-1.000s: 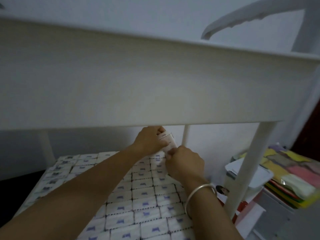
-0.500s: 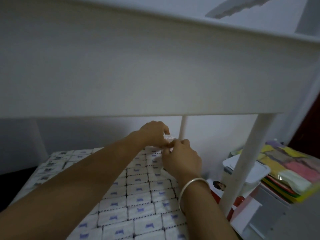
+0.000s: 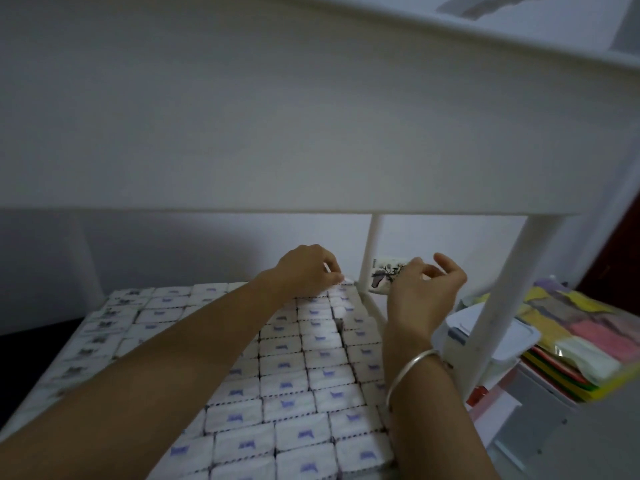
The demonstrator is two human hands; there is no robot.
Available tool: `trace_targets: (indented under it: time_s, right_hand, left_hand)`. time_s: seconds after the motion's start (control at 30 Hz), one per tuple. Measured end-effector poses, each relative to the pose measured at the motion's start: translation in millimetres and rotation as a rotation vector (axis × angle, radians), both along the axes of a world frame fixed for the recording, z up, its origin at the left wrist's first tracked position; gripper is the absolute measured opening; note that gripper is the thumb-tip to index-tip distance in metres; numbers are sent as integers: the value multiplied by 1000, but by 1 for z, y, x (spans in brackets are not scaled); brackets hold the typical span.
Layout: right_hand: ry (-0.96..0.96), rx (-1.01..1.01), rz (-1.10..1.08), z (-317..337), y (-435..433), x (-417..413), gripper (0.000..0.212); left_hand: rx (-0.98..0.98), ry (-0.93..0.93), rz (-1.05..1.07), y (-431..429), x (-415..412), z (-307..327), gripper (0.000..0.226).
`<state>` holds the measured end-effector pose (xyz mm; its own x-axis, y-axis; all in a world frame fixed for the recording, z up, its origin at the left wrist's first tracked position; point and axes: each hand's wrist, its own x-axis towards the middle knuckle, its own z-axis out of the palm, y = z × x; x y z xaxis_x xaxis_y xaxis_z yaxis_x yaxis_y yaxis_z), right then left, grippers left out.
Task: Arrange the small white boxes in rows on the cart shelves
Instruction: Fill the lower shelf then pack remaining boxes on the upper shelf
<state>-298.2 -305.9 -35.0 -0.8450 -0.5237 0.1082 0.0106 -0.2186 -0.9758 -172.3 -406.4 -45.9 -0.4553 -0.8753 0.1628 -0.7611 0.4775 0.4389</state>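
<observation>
Small white boxes [image 3: 287, 386] with purple printed marks and dashed edges are lying flat in tight rows, and we are seeing them cover nearly the whole lower shelf of a white cart [image 3: 374, 306]. One narrow dark gap is showing between two boxes near the far right of the rows.

We are looking from the head view, under the broad white wall of the upper shelf [image 3: 311, 116], which is filling the top half of the picture.

The left hand [image 3: 304, 271] is reaching across the rows to the far right corner. Its fingers are curling down and pinching the top edge of the far corner box [image 3: 343, 289].

The right hand [image 3: 422, 296], wearing a silver bangle [image 3: 412, 368] on the wrist, is hovering just outside the cart's right rim with its fingers loosely curled and apart. A small white box with a dark print [image 3: 386, 277] is showing just beside the thumb, past a thin white post [image 3: 370, 251]. We cannot tell whether the hand is holding it.

A thicker white cart leg [image 3: 502, 299] is slanting down on the right. Behind it, a white lidded plastic tub [image 3: 512, 337] is sitting beside a stack of coloured packets [image 3: 571, 327].
</observation>
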Motion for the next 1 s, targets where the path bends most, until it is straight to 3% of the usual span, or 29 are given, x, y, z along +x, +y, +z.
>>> trace_targets:
  time_s: [0.13, 0.23, 0.33, 0.43, 0.5, 0.7, 1.0]
  right_hand:
    - [94, 9, -43, -5, -2, -4, 25]
    - [108, 36, -22, -8, -3, -5, 23]
    - [75, 41, 7, -11, -6, -6, 20]
    - [9, 57, 46, -12, -8, -8, 19]
    - [-12, 53, 51, -12, -8, -8, 19]
    - [18, 59, 28, -12, -6, -8, 20]
    - [485, 269, 42, -16, -1, -4, 20]
  left_hand:
    - [-164, -119, 70, 18, -8, 2, 22]
    - [-292, -66, 86, 41, -15, 2, 33]
    - [-160, -57, 26, 69, -22, 3, 38]
    - [-29, -308, -3, 94, -26, -8, 62]
    - [-33, -400, -12, 107, -25, -16, 69]
    - [-108, -407, -165, 127, -16, -16, 64]
    - [-132, -382, -72, 136, -9, -21, 64]
